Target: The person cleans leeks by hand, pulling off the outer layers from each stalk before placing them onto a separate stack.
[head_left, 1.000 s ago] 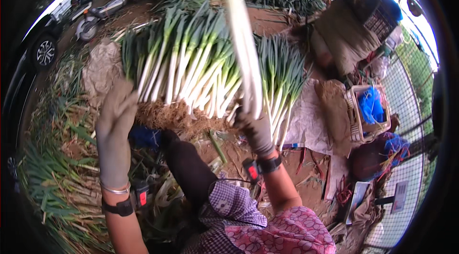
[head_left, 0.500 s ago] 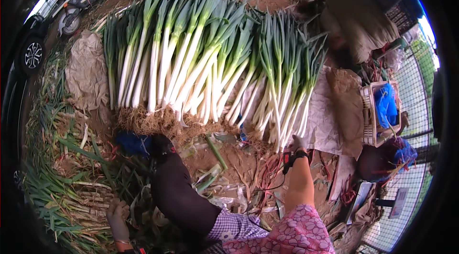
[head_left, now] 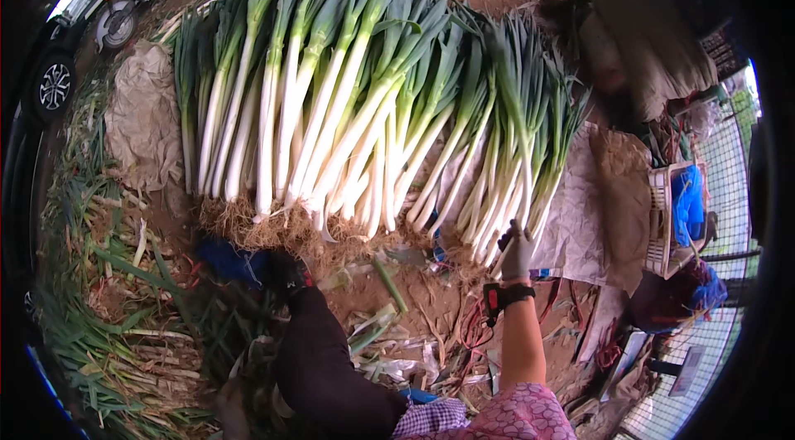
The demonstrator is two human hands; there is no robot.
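A wide row of leeks lies on the ground, green tops pointing away and matted brown roots toward me. At the near right end of the row, my right hand, in a grey glove with dark fingertips, is closed at the white lower end of a leek. A black strap with a red-marked device circles that wrist. My left hand is low at the left, dim and blurred beside the leafy trimmings; its fingers cannot be made out.
Loose leaves and trimmings cover the left ground. A beige sheet extends under the row's right end, near a cream crate with a blue bag. Red cords lie near my right forearm. A scooter stands far left.
My right hand has moved up and away from me along the leeks' lower ends, and one leek there has shifted. My left hand has dropped lower and blurred. The view has shifted slightly.
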